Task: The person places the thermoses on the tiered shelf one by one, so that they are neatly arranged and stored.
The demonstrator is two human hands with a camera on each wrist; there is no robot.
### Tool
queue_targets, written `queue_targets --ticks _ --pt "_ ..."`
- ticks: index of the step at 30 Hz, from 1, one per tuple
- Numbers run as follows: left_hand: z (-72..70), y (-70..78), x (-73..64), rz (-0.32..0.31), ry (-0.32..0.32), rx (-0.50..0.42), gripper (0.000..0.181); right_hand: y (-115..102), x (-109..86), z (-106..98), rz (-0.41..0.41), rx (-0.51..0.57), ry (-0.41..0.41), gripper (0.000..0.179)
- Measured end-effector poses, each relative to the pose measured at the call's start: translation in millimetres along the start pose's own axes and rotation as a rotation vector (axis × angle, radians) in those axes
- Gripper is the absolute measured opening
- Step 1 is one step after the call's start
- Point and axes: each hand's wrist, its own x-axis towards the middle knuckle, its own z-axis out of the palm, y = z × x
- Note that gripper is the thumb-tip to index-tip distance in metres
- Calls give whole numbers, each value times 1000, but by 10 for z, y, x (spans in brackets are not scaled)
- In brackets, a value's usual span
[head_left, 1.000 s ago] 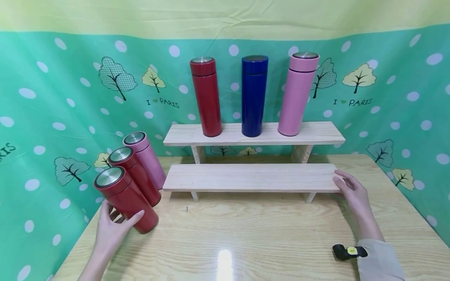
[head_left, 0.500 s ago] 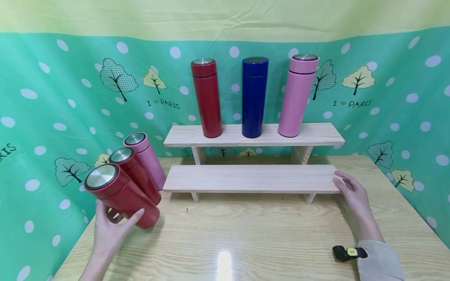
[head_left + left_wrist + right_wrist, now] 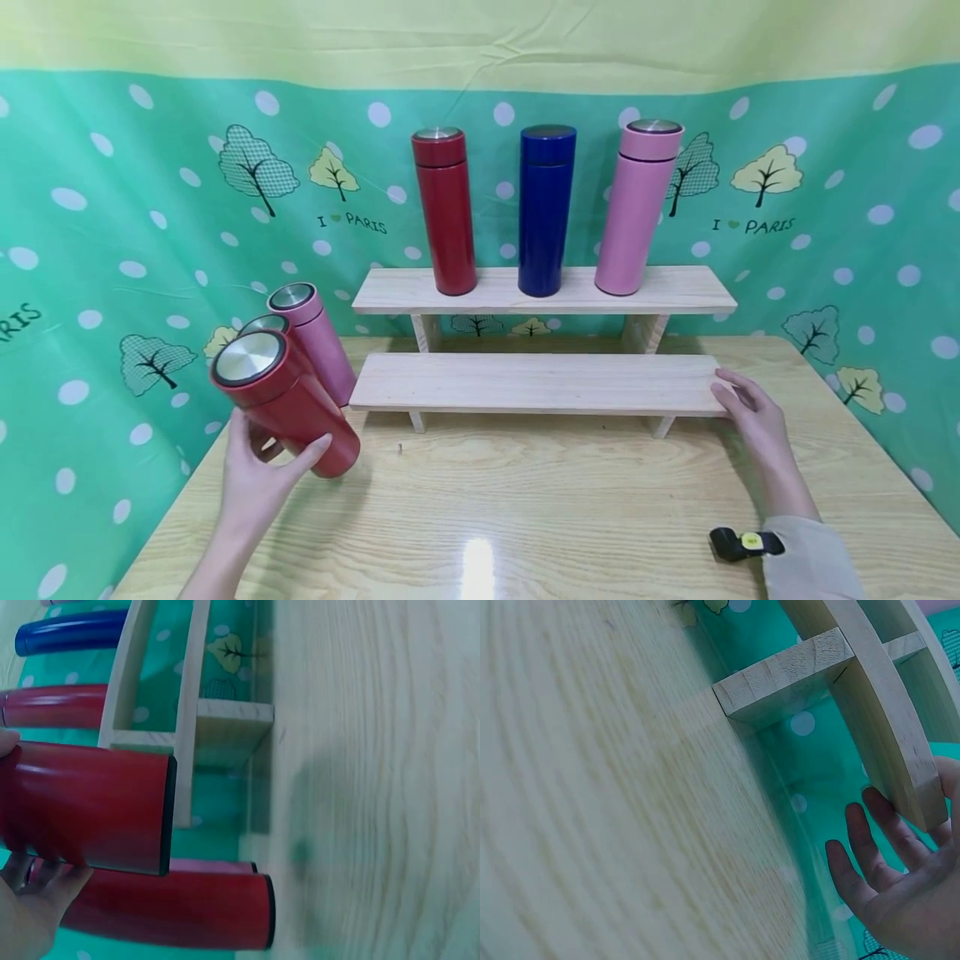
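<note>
My left hand (image 3: 258, 483) grips a red thermos bottle (image 3: 311, 417) with a steel-topped lid, thumb on one side and fingers on the other. The bottle tilts, and its black-rimmed base hangs above the table in the left wrist view. Behind it stand another red thermos bottle (image 3: 187, 909), mostly hidden in the head view, and a pink thermos bottle (image 3: 327, 354). At the right end of the two-tier wooden shelf, my right hand (image 3: 759, 417) holds the end of the lower board (image 3: 536, 383), thumb above and fingers below it in the right wrist view.
On the upper board (image 3: 495, 287) a red bottle (image 3: 447, 221), a blue bottle (image 3: 545, 221) and a pink bottle (image 3: 637, 217) stand upright. A dotted green cloth (image 3: 90, 250) hangs behind and beside the wooden table (image 3: 570, 500).
My left hand has raised the front red bottle off the table and carried it slightly right, so it now covers more of the red bottle behind. The right hand has stayed at the shelf.
</note>
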Motion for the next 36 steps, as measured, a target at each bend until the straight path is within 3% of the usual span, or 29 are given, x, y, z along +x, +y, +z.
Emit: queue_targets --ticks 15,25,36 --pt "272 149 31 78 -75 -83 80 -1 -1 12 8 1 -12 66" --pt "516 257 49 145 -144 -160 75 62 4 -44 -56 161 -19 46" --pt "817 424 111 204 -224 -172 75 30 10 -31 -47 74 -20 56"
